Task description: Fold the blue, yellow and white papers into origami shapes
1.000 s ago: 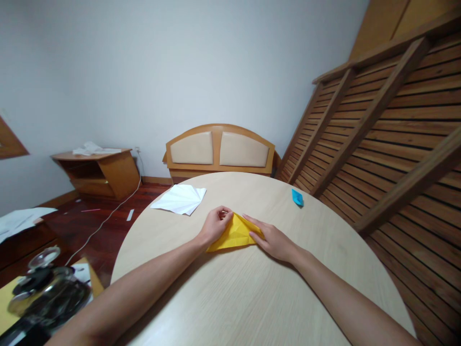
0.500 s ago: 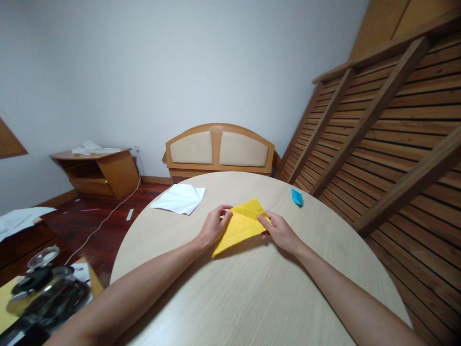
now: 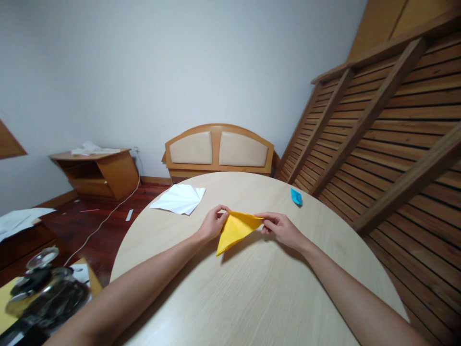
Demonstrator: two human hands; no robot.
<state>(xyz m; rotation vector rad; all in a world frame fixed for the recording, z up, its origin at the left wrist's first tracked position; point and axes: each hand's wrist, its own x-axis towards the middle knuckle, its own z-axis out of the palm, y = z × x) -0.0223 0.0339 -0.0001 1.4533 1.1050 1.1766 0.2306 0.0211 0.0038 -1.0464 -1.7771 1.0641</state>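
A folded yellow paper (image 3: 235, 230), triangular, hangs just above the round pale wooden table (image 3: 259, 293), its lower point aimed at me. My left hand (image 3: 213, 224) pinches its upper left corner. My right hand (image 3: 281, 228) pinches its upper right corner. Both arms reach in from the bottom of the view over the tabletop.
A creased white paper (image 3: 179, 199) lies on the table's far left. A small blue folded paper (image 3: 296, 196) sits at the far right edge. A slatted wooden frame (image 3: 389, 139) leans at right. A headboard (image 3: 219, 151) stands against the wall, a glass kettle (image 3: 43, 293) at lower left.
The yellow paper lay flat under both hands, then was lifted and opened up. Now it is raised off the table as a narrower triangle, held by its two upper corners.
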